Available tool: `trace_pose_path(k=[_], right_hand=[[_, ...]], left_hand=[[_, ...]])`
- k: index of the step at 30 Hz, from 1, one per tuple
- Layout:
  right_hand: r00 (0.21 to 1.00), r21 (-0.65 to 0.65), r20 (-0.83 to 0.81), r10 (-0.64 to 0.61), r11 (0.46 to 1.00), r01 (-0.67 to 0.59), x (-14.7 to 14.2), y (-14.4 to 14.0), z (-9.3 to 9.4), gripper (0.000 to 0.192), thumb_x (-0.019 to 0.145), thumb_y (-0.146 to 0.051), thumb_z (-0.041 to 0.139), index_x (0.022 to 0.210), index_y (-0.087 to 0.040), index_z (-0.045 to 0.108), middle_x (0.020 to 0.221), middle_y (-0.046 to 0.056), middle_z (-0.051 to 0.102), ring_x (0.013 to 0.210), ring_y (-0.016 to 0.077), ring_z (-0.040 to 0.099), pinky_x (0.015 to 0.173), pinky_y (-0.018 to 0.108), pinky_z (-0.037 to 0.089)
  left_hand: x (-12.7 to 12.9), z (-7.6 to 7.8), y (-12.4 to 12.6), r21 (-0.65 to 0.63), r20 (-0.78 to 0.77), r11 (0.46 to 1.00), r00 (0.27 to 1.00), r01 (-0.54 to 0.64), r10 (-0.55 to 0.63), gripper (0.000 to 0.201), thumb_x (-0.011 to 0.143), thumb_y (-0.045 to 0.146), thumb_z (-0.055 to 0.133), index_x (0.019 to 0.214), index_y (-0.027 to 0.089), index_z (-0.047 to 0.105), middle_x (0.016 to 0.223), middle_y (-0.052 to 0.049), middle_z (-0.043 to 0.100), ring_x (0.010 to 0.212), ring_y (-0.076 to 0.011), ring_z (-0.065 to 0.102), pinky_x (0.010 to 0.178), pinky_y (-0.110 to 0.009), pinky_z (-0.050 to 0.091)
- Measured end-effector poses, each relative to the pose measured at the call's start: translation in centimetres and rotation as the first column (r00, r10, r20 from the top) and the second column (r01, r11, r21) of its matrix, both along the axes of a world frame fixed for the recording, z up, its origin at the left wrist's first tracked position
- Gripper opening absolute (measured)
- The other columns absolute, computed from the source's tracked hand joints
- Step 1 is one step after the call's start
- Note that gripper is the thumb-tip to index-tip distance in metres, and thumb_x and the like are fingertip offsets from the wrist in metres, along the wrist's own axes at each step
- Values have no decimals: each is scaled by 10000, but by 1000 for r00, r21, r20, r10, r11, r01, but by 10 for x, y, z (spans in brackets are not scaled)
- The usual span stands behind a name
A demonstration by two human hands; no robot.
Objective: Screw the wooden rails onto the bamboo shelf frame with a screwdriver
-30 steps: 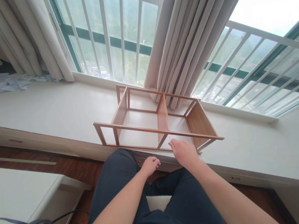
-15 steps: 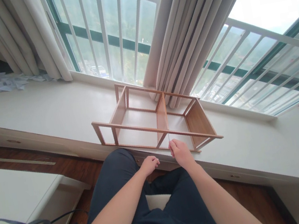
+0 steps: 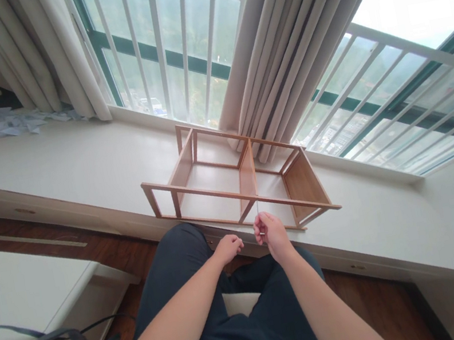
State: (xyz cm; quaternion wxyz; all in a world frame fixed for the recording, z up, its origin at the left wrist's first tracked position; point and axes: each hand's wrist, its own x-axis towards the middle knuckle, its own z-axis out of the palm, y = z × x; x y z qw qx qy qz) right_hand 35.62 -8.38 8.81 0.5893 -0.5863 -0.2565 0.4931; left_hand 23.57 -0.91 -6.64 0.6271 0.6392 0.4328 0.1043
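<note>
A light wooden shelf frame [image 3: 240, 194] lies on its side on the white window ledge [image 3: 91, 164], right in front of me. My right hand [image 3: 271, 233] hovers just short of the frame's near rail, fingers curled together at the tips; whether they pinch something small is unclear. My left hand [image 3: 228, 247] rests by my knee at the ledge's front edge, fingers loosely curled, holding nothing that I can see. Both hands are close together, below the frame's middle divider.
Beige curtains [image 3: 276, 45] hang behind the frame, against a barred window [image 3: 170, 40]. Crumpled white paper [image 3: 10, 122] lies far left on the ledge. A dark strap [image 3: 55, 338] lies across a white surface at lower left. The floor is dark wood [image 3: 106, 254].
My right hand has pulled back from the frame's near rail toward me, and its fingers have curled in. My left hand has stayed in place.
</note>
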Motion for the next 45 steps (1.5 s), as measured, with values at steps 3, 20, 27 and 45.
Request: trace_pose_path(k=[3,20,27,45], right_hand=[[990,30,-139,21,999,-17,-1,-1,1,337,793,-508,651,750,-202,515,537,-49,520,410,93,428,379,197,326],[893,82,-444,69,996,-36,-6,0,-2,242,923,-394,561,774,-217,490,585,-57,373,486,106,299,429,185,280],[922,116,-380,69,993,-27,-6,0,-12,294,924,-435,571,753,-220,465,592,-57,369,487,105,306,431,187,280],[851,193,-521,63,980,46,-11,1,-18,284,944,-356,566,728,-211,451,603,-57,352,491,100,272,421,182,277]], left_hand=[[0,-1,0,9,1,1000,1000,6,-6,247,792,320,538,737,147,705,632,-23,637,541,-126,537,559,-240,422],[-1,6,0,20,-17,1000,1000,2,-1,227,802,266,525,729,147,704,629,-20,646,509,-119,520,524,-232,396],[0,5,-1,13,-11,1000,1000,-6,7,238,810,286,527,728,146,701,628,-17,639,506,-116,511,521,-229,388],[0,1,0,18,-5,1000,1000,2,-2,221,795,261,523,720,153,700,627,-18,642,508,-121,526,522,-236,402]])
